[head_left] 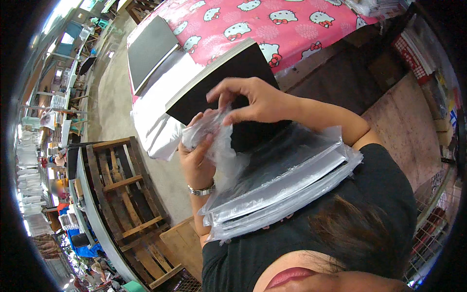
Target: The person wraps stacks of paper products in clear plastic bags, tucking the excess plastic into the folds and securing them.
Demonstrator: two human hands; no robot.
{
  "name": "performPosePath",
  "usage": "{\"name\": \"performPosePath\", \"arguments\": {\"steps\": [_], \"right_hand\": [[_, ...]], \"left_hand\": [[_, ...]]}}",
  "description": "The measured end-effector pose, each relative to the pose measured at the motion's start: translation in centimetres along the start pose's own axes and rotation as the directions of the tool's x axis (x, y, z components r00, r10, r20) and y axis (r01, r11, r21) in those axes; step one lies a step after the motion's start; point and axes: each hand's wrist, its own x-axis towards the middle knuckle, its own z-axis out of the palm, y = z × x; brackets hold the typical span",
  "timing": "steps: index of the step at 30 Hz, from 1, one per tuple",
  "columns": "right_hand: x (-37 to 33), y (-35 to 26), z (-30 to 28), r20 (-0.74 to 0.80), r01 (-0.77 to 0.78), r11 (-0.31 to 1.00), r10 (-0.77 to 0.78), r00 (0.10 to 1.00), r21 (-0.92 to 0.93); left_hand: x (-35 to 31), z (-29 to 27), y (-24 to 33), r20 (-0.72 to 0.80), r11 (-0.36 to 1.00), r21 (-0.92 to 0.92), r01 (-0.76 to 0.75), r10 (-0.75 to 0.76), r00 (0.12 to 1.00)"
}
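My left hand [197, 151], with a metal watch at its wrist, is closed on bunched clear plastic [228, 158]. Curved over that plastic is my right hand [265, 100], its thumb and forefinger apart and its fingertips close to the bunched film. Behind both hands a thick black book [209, 85] stands tilted, pale page edges along its upper side; the hands hide part of its cover. Between my arms, against my chest, rests a stack of clear plastic sleeves [282, 187]. The bunched film seems to run on into this stack.
A table with a pink cat-patterned cloth [301, 36] stands ahead. Another black book [153, 51] lies at its left end, beside white wrapped material [155, 124]. Wooden pallets [126, 187] lean at the lower left. Wire shelving [433, 219] is at the right.
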Motion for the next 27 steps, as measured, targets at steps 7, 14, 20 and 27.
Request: {"name": "performPosePath", "arguments": {"steps": [7, 14, 20, 27], "right_hand": [[-0.7, 0.2, 0.7, -0.161, -0.12, 0.993, 0.118, 0.98, 0.001], [-2.3, 0.4, 1.3, 0.192, -0.38, 0.776, 0.328, 0.925, 0.503], [-1.9, -0.8, -3.8, 0.245, 0.029, 0.791, -0.224, 0.943, 0.611], [-1.7, -1.8, 1.3, 0.312, -0.105, 0.987, 0.138, 0.94, -0.119]], "left_hand": [[-0.7, 0.8, -0.9, -0.105, 0.98, 0.198, -0.026, 0.047, 0.993], [-2.0, 0.1, -0.9, -0.117, 0.989, 0.137, 0.047, -0.031, 0.993], [-4.3, -7.4, -0.4, 0.297, 0.981, 0.175, 0.083, -0.133, 0.946], [-2.5, -1.5, 0.9, -0.092, 0.936, 0.352, -0.019, 0.055, 0.994]]}}
